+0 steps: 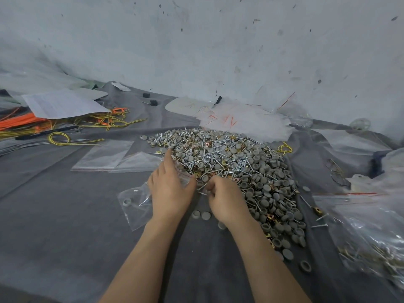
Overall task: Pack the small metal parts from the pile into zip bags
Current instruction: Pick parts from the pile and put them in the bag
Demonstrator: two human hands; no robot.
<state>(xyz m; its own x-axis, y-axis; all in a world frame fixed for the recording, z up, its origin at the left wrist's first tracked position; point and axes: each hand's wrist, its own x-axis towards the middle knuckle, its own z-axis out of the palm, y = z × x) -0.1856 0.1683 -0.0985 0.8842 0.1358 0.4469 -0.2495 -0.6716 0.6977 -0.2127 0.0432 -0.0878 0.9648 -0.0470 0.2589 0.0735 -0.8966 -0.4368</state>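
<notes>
Left grip [168, 189] of mine lies over the mouth of a clear zip bag [133, 204], the fingers fairly straight and the plastic caught between thumb and forefinger, so I judge it is holding the lip open. My right grip [227, 200] is clenched just beside it, its fingertips pinching a few screws [202, 190] at the pile's near edge. The pile [231, 167] of screws, grey caps and brass clips spreads on the grey-clothed table [65, 226] from 12 to 4 o'clock of my grips. The bag trails off toward 8 o'clock and so far shows only one grey cap [127, 202] inside. I take this as the filling step, barely begun for this bag. Next the pinch must reach the opening without snagging the lip, then let go. Spare empty bags [105, 156] wait at 10 o'clock, and filled bags [371, 237] sit at 4 o'clock.
</notes>
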